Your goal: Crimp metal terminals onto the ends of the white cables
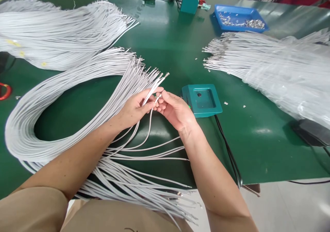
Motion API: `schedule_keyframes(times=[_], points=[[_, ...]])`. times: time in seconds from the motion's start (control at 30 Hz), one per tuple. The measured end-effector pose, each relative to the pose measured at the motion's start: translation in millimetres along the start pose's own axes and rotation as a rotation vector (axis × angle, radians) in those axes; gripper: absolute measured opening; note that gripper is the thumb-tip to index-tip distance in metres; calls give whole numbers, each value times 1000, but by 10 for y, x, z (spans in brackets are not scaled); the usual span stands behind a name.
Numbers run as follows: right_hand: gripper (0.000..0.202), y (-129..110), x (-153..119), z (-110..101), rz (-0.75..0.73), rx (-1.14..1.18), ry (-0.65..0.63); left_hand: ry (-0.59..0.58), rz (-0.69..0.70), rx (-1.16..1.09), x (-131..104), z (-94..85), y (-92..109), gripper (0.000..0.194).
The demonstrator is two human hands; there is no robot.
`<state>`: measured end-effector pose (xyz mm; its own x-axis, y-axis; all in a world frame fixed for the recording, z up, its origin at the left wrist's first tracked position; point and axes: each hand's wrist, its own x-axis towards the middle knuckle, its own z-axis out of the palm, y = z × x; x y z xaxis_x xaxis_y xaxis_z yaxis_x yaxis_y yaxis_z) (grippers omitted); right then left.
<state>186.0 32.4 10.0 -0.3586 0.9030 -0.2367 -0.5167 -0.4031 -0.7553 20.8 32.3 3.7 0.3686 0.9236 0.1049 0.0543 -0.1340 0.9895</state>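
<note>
My left hand [138, 106] is closed around a few white wires [152, 90], whose stripped ends stick up past the fingers. My right hand [173, 108] meets it at the fingertips, pinching the end of one white wire [157, 98]; the exact tip is partly covered by the fingers. Beneath and left of my hands lies a large looped bundle of white wires [23, 132], its upper ends fanned beside my left hand. The bundle's other ends [144, 187] spread toward the table's front edge. Just right of my right hand sits a small teal box [206, 99] with a recessed top.
Another white wire bundle [56, 29] lies at the back left. A plastic-wrapped bundle [278, 66] lies at the right, near a blue tray [219, 22] of small metal pieces. A second teal box [190, 1] stands at the back. Black cables [228, 153] run off the front edge.
</note>
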Motion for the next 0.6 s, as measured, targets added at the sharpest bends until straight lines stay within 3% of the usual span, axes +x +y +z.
schedule_keyframes(times=[0.13,0.3,0.43,0.5,0.6], points=[[28,3,0,-3,-16,2,-29,-2,-32,-1,4,-27,-19,39],[22,11,-13,39,-189,-206,136,14,-77,-70,21,-26,-23,38],[15,52,-14,50,-326,-544,275,48,-170,-242,28,16,50,36],[13,84,-13,40,-414,-763,327,68,-294,-382,36,32,107,35],[22,121,-12,10,-666,-1223,347,90,-497,-617,63,25,169,32]])
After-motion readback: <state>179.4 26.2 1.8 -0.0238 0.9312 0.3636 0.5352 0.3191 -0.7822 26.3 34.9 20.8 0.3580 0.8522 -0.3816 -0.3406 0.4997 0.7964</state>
